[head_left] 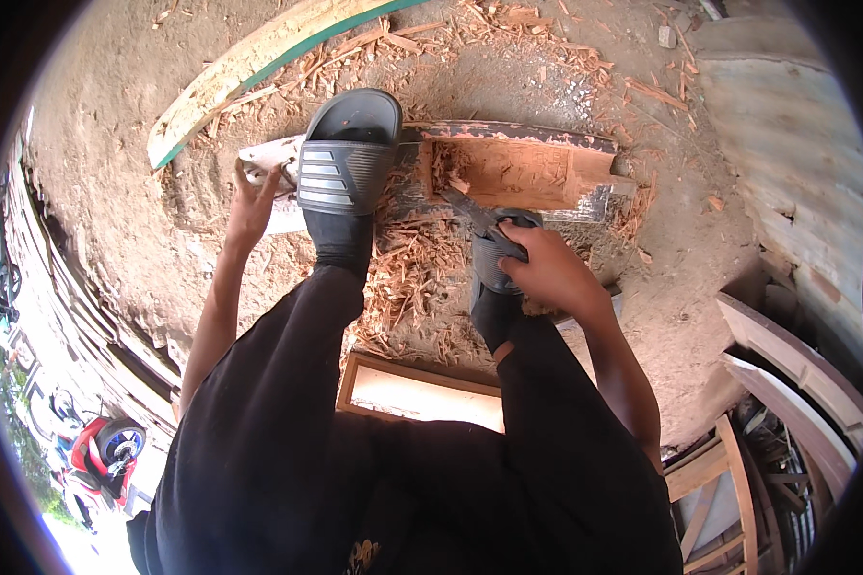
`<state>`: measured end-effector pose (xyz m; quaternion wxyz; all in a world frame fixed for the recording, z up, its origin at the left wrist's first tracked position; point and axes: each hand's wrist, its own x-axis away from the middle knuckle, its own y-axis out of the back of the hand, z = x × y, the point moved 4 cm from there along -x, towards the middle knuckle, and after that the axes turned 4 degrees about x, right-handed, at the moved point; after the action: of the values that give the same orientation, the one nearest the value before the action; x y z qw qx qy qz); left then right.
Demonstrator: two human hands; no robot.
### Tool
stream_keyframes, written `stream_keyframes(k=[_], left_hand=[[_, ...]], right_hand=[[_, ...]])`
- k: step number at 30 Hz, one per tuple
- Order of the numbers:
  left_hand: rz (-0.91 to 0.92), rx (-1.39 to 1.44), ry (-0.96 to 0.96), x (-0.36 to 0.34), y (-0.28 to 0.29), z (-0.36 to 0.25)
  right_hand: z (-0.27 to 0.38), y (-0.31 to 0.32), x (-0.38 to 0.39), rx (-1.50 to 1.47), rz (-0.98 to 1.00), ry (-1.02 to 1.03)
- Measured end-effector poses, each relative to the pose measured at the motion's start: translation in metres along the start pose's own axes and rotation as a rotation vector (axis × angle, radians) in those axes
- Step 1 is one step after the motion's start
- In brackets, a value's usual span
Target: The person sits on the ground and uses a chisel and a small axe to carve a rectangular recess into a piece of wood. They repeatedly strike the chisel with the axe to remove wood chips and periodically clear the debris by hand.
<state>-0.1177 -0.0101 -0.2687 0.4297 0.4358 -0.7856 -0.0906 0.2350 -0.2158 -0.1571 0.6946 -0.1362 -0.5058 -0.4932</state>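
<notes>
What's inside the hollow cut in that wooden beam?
Loose wood chips lie in the hollow, mostly toward its left end, near the tool in the right hand. Reddish wood shows farther right. The surface beneath the chips is covered.

A long, hollowed, brown wooden beam [523, 171] is lying crosswise; a grey ridged rubber sandal [340, 177] is resting on its left part. Beyond it, leftward, a curved green-edged wooden plank [259, 53] is lying. Thin orange wood shavings [403, 273] are lying between the beam and a rectangular brown wooden frame [346, 385].
</notes>
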Motion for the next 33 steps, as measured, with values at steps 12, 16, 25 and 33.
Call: stream_keyframes(k=[12, 16, 25, 33], left_hand=[[-0.114, -0.018, 0.035, 0.003, -0.004, 0.003], [-0.108, 0.023, 0.026, 0.001, -0.005, 0.005], [-0.044, 0.046, -0.102, 0.000, -0.007, 0.011], [-0.114, 0.063, 0.002, 0.004, -0.005, -0.001]], right_hand=[[-0.008, 0.037, 0.003, 0.371, -0.220, -0.067], [0.016, 0.021, -0.012, 0.527, -0.260, 0.113], [0.023, 0.004, -0.003, 0.285, -0.219, 0.054], [0.003, 0.031, -0.004, 0.428, -0.239, 0.049]])
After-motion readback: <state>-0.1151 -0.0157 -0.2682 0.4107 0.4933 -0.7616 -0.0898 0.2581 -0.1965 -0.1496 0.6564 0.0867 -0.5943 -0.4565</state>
